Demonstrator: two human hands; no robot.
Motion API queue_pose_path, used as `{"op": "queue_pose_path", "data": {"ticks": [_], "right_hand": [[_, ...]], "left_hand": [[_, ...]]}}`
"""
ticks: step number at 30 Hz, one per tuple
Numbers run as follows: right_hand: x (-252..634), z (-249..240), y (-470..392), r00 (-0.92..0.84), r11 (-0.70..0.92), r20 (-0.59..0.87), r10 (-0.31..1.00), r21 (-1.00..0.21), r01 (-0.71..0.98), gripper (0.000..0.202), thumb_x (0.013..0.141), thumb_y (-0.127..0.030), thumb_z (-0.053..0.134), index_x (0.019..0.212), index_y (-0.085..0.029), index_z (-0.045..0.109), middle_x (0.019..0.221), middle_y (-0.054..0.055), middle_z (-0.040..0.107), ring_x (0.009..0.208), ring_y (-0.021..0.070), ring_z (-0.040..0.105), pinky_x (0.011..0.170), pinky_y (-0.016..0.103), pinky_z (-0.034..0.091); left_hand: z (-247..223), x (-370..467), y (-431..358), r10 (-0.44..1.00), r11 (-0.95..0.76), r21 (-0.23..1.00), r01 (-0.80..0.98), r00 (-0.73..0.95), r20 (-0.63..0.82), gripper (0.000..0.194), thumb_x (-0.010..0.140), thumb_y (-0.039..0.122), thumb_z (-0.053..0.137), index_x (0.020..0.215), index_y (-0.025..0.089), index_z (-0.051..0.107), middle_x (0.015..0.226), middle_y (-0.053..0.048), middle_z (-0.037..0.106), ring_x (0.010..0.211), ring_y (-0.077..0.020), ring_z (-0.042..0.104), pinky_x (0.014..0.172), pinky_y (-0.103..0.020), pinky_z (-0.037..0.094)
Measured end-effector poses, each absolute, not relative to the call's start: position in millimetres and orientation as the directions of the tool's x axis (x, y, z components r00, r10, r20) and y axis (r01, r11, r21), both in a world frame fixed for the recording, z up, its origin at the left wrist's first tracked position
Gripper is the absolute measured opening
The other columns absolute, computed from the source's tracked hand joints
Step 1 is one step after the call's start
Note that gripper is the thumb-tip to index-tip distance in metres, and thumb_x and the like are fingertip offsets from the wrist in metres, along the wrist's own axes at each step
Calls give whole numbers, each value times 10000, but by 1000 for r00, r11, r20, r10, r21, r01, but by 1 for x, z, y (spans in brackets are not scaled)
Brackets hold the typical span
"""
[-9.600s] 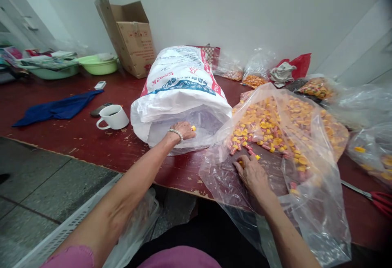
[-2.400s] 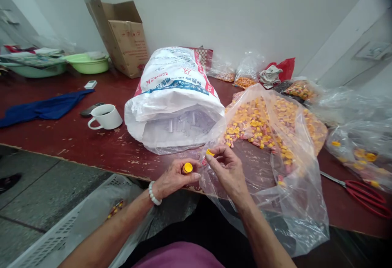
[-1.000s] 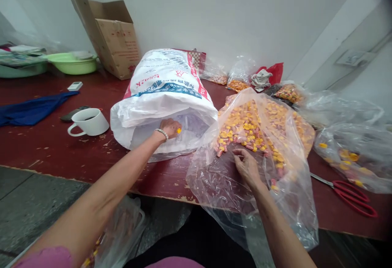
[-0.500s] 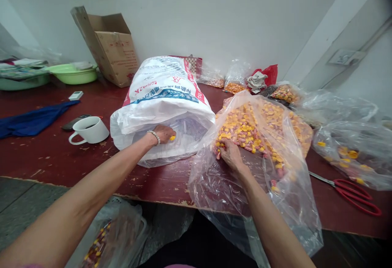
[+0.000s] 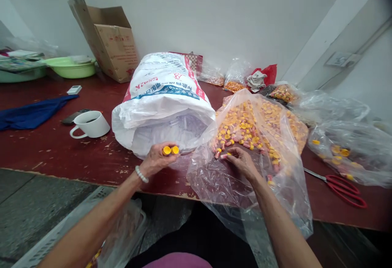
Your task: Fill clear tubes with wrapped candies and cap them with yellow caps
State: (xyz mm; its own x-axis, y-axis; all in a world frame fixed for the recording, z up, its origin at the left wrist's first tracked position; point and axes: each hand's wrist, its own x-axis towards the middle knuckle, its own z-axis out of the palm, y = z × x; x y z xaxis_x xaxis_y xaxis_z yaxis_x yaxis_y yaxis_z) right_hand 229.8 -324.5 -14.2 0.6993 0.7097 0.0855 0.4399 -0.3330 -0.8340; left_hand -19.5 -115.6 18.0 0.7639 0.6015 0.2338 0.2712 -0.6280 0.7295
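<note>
My left hand [image 5: 158, 158], with a beaded bracelet at the wrist, is closed around two yellow-capped pieces [image 5: 170, 150] whose round cap ends face me. It is just in front of the mouth of a white printed sack [image 5: 165, 110]. Inside the sack lie many clear plastic tubes [image 5: 171, 131]. On the right, my right hand [image 5: 240, 159] pinches a small pink-and-white piece with a yellow cap [image 5: 225, 156]. That hand is at the open clear plastic bag [image 5: 226, 182], beside a heap of yellow-capped pink pieces [image 5: 245, 123].
Red-handled scissors [image 5: 344, 190] lie at the right, below another clear bag [image 5: 352, 153]. To the left are a white mug [image 5: 92, 125], a blue cloth [image 5: 33, 112] and a green basin [image 5: 72, 68]. A cardboard box [image 5: 118, 47] stands behind. Below the table edge sits a white crate [image 5: 61, 229].
My left hand has come out of the sack's mouth toward me, and two yellow caps now show in it. My right hand has shifted slightly right, drawing a piece from the heap.
</note>
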Motion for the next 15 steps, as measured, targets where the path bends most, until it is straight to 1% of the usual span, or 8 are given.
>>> {"op": "queue_pose_path", "data": {"ticks": [1,2,4,6,8,11,13,15], "right_hand": [[221,-9,-327,705,-300,100,702,-856,421,325,734,-424,626,917,-155,618,840,46,675,763,195,612,687,321,462],[210,-3,-328,706,-263,116,699,-876,404,353,754,-446,603,955,-155,602,862,51,673,768,192,612,683,319,466],[184,12,-329,684,-179,146,715,-908,380,367,788,-460,575,1012,-169,574,908,52,666,798,183,612,701,311,473],[155,27,-329,614,-97,202,763,-903,418,305,817,-417,570,1021,-191,570,904,41,657,799,171,606,715,300,476],[128,40,-329,485,-24,314,816,-820,571,195,849,-325,551,1001,-205,579,881,37,644,771,163,591,711,299,472],[100,52,-329,265,60,447,855,-591,804,153,879,-201,491,1008,-204,573,914,60,629,822,184,570,743,326,461],[90,58,-329,135,93,443,886,-455,885,189,877,-148,464,1025,-203,566,916,71,628,850,209,550,758,356,453],[86,63,-329,30,139,398,917,-389,911,252,859,-100,451,1060,-211,554,928,70,622,875,222,536,776,375,450]], "left_hand": [[17,-26,-130,601,-556,804,211,770,214,305,721,351,649,951,152,665,894,-60,712,780,-177,639,700,-253,483],[16,-32,-143,592,-504,846,174,782,192,288,716,332,659,936,147,670,892,-58,710,782,-172,634,704,-251,482],[16,-41,-164,575,-437,888,142,803,155,272,706,304,677,923,140,682,890,-59,704,793,-169,623,718,-251,476],[18,-47,-179,564,-383,913,136,818,115,282,692,296,694,925,136,692,870,-58,697,771,-162,609,693,-244,469],[22,-50,-189,558,-313,938,151,828,53,288,682,291,702,919,128,695,813,-51,683,699,-145,586,626,-232,456],[28,-54,-198,511,-203,966,158,859,-33,268,684,266,692,906,117,692,701,-26,642,587,-113,531,540,-216,419],[29,-55,-202,480,-160,976,147,876,-53,255,688,247,685,906,114,691,661,-14,620,553,-101,507,523,-212,409],[29,-56,-204,473,-130,984,124,880,-49,240,691,249,691,889,112,690,635,-4,602,538,-93,493,516,-209,404]]}}
